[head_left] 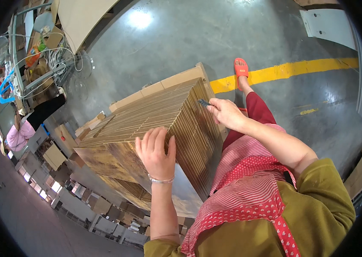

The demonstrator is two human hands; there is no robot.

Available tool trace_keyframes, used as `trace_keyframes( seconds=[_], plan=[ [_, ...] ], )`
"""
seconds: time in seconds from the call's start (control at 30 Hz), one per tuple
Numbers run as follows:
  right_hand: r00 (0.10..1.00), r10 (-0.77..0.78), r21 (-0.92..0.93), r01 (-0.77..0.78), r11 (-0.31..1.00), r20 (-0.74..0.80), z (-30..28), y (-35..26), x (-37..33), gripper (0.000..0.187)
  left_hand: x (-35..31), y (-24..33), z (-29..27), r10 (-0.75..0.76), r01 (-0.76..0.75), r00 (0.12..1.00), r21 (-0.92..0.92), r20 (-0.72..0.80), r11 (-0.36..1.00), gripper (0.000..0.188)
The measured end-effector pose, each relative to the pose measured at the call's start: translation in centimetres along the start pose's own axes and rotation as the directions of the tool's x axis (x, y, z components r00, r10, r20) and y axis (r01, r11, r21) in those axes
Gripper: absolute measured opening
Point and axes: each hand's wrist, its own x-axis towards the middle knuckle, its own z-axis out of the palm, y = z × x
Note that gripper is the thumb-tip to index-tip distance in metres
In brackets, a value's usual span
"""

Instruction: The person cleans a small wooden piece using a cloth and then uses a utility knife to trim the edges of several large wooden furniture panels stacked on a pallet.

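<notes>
A large stack of thin picture boards (146, 113) stands in front of me, with many narrow edges side by side and a brown, cloudy print on the near board. My left hand (157, 156) rests on the stack's near upper edge, fingers stretched over it and thumb apart. My right hand (228, 113) is closed around a small dark tool (204, 103) with a ridged end, held by the right side of the stack. The exact kind of tool cannot be made out, and my palm hides part of it.
Wooden strips (164, 85) lie along the stack's far side. A yellow line (284, 73) crosses the grey floor (168, 43). At the left stand a metal frame with tangled cables (56, 60) and a person in pink (20, 135). A white panel (329, 28) is at the upper right.
</notes>
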Motion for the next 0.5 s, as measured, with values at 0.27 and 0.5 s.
trace_keyframes(
  seconds=[0.27,0.5],
  plan=[
    [0.993,-0.114,0.151,0.11,0.982,0.02,0.7,-2.5,-0.4,0.024,0.8,0.3,-2.3,0.029,-0.062,0.98,-0.162,-0.198,0.985,0.026],
    [0.944,-0.293,0.151,0.271,0.951,0.151,2.8,-9.2,-2.5,0.022,-2.8,-5.3,1.4,-0.263,0.255,0.955,-0.075,-0.134,0.964,0.072]
  ],
)
